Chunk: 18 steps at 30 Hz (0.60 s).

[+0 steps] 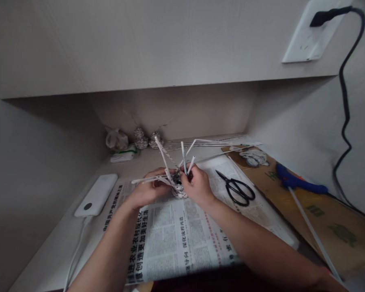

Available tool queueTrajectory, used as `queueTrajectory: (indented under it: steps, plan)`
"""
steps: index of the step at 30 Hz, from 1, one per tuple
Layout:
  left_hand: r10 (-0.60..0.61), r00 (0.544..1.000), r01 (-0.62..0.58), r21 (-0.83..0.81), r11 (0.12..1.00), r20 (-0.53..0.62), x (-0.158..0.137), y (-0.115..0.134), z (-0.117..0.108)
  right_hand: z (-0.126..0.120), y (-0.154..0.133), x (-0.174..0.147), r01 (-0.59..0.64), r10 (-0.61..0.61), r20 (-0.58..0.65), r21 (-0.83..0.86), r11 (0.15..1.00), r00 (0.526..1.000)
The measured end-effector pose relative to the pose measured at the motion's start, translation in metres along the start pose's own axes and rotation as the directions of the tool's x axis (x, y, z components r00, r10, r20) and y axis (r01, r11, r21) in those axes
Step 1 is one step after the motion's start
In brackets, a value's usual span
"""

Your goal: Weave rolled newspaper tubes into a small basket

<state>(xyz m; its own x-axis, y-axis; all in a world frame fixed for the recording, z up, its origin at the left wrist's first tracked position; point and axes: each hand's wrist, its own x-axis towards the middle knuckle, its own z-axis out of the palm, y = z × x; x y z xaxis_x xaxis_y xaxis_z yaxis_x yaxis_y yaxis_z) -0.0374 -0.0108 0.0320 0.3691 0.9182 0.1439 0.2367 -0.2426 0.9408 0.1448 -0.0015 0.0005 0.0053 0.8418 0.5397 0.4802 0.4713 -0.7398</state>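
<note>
Between my hands, above the newspaper [166,239], is a small round basket woven from rolled paper strips [180,192]. Several pale paper tubes [161,150] stick up and outward from its rim. My left hand [152,190] is closed around the basket's left side, near tubes pointing left. On the right rim, my right hand [197,182] pinches the weave and the base of an upright tube. The fingers hide part of the basket's opening. Black-handled scissors [239,190] lie on the newspaper, right of my right hand.
A white power bank [96,195] with a cable lies left. Two woven gourd-like pieces [140,138] and a plastic bag [117,139] sit at the back, near long paper tubes [213,144]. On cardboard [322,219] at right rests a blue glue gun [301,181]. A panel [158,44] overhangs the back.
</note>
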Motion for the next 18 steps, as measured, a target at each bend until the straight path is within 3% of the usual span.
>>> queueTrajectory:
  steps: [10, 15, 18]
  plan:
    - [0.057, 0.995, -0.045, 0.132, 0.99, -0.086, 0.005, -0.001, 0.006, 0.002, -0.002, -0.002, -0.012, 0.013, -0.009, 0.031, 0.999, 1.0]
    - [0.119, 0.96, -0.035, 0.313, 0.949, -0.254, 0.005, 0.0, 0.019, 0.002, -0.003, -0.003, -0.03, 0.029, 0.018, 0.04, 0.999, 0.999]
    - [0.13, 0.938, -0.014, 0.342, 0.94, -0.32, 0.006, -0.001, 0.026, 0.003, -0.002, -0.002, -0.025, 0.024, 0.027, 0.034, 0.999, 0.999]
